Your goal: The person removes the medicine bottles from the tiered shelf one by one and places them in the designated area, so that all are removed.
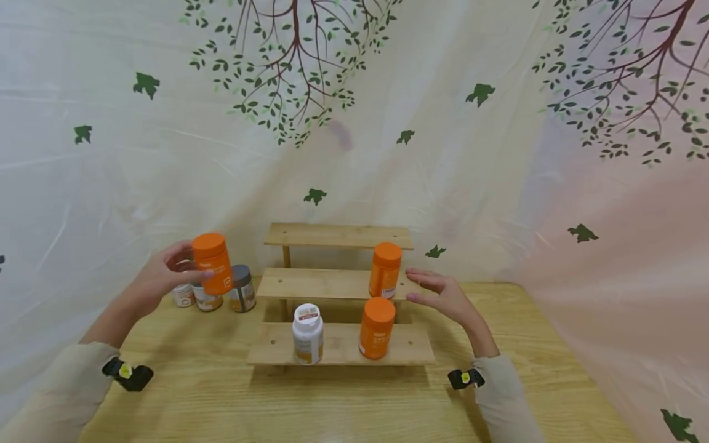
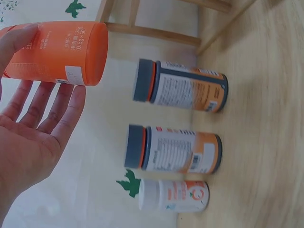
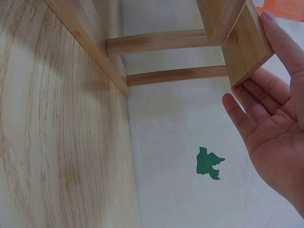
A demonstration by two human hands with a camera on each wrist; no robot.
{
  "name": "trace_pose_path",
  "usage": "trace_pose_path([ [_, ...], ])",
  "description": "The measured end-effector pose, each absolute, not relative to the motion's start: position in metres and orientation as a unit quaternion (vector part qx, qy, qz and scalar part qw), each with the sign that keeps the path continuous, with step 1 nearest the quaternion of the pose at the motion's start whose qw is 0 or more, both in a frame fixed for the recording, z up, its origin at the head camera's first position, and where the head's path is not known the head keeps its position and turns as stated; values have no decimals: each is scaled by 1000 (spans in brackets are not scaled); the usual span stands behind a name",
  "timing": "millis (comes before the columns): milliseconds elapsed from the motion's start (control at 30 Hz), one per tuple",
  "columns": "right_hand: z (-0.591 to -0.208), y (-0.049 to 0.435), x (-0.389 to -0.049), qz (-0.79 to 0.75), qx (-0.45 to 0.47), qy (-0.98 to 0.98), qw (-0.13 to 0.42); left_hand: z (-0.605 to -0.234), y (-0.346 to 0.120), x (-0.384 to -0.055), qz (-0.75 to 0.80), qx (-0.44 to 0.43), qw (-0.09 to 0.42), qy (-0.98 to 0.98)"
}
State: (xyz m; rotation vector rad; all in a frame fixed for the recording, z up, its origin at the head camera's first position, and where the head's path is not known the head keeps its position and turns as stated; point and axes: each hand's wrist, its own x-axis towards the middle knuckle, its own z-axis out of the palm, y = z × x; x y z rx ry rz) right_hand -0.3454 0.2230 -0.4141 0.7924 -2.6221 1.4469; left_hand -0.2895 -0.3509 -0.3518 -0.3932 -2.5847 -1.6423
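Observation:
My left hand (image 1: pixel 152 280) grips an orange supplement bottle (image 1: pixel 218 274) with an orange lid, thumb on one side and fingers on the other. It is raised at the left, in front of several bottles on the table. My right hand (image 1: pixel 443 296) is at the right end of the wooden three-tier rack (image 1: pixel 316 284), its fingers loosely extended. In the right wrist view its fingertips are right at the shelf's end. Beside it, a second orange bottle (image 1: pixel 384 274) stands upright on the middle shelf. Below, the bottom shelf holds a third orange bottle (image 1: pixel 377 332) and a white bottle (image 1: pixel 308 338).
At the left on the wooden table (image 1: pixel 194 394) stand two dark-lidded bottles, one nearer the rack (image 2: pixel 190 88) and one beside it (image 2: pixel 183 149), then a small white bottle (image 2: pixel 183 195). A pale curtain (image 1: pixel 354 160) printed with leaves hangs behind.

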Motion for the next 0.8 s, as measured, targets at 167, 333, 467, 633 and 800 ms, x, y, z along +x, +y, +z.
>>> trace_pose_path([
  [167,-415,223,-345,469,261,-843,22,-359,-367,-283,-508,-114,30,-853],
  [333,-417,223,-346,468,260,-844,21,-367,-381,-277,-503,-113,29,-856],
  [467,-417,224,-347,467,260,-845,23,-374,-392,-274,-497,-110,26,-861],
  [633,-417,224,-347,463,260,-847,24,-383,-405,-268,-488,-108,21,-866],
  [800,-417,225,-347,463,259,-848,22,-392,-414,-265,-481,-97,13,-871],
])
